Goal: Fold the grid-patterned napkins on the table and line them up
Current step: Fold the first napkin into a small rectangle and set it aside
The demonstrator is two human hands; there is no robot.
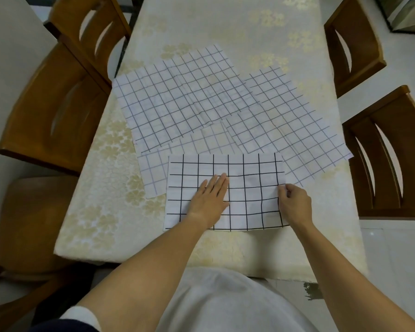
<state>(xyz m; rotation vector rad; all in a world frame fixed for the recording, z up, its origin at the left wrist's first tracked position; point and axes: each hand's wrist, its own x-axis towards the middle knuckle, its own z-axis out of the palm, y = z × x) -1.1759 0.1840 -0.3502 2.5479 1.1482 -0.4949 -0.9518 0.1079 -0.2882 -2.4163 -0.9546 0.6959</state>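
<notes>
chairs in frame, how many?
4: two left of the table, far and near; two right, far and near. More may be off-frame.

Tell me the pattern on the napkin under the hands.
White with a black square grid, on the napkin, clearest in the head view.

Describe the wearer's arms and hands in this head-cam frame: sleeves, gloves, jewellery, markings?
Both arms are bare from the frame's bottom edge to the fingertips; no sleeves show on the forearms. The left hand and right hand wear no gloves, and no rings, watch or bracelets are visible. No markings or tattoos can be seen. The only clothing in view is a light grey garment over the torso, between the arms.
</notes>
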